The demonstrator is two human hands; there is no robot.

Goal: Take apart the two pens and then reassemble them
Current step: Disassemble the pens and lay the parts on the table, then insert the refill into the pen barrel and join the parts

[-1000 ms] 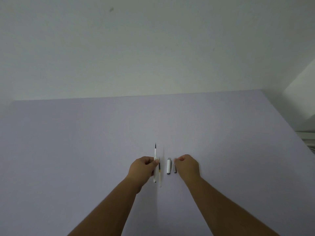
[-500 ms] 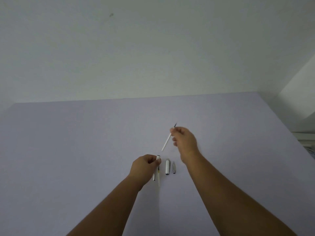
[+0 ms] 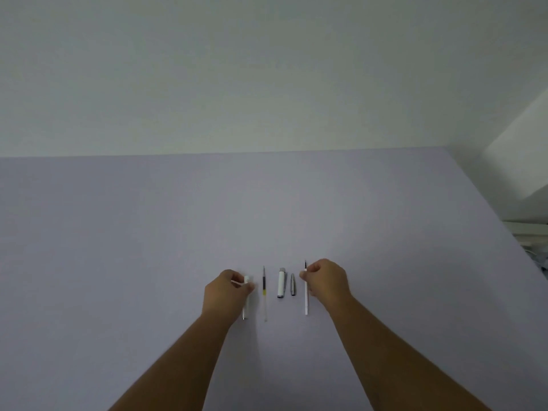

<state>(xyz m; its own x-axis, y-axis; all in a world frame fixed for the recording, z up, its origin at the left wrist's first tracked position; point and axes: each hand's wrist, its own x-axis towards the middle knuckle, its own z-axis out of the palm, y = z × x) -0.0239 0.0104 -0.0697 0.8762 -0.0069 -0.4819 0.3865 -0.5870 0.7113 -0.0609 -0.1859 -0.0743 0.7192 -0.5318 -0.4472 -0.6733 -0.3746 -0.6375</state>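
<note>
Disassembly's nearly done: right hand (image 3: 324, 281) pinches the white refill (image 3: 306, 301), left hand (image 3: 228, 292) grips the barrel (image 3: 245, 307) (next, probably reassembly).

Dim, even light — soft focus, faint shadows, wide-angle bending at edges.

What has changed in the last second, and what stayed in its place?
The right hand pulled the white refill out of the white barrel, lifted it away, then brought it down at the right end of the row, still pinching it. The left hand still holds the barrel. The clear refill, cap and grey tip stayed put.
</note>
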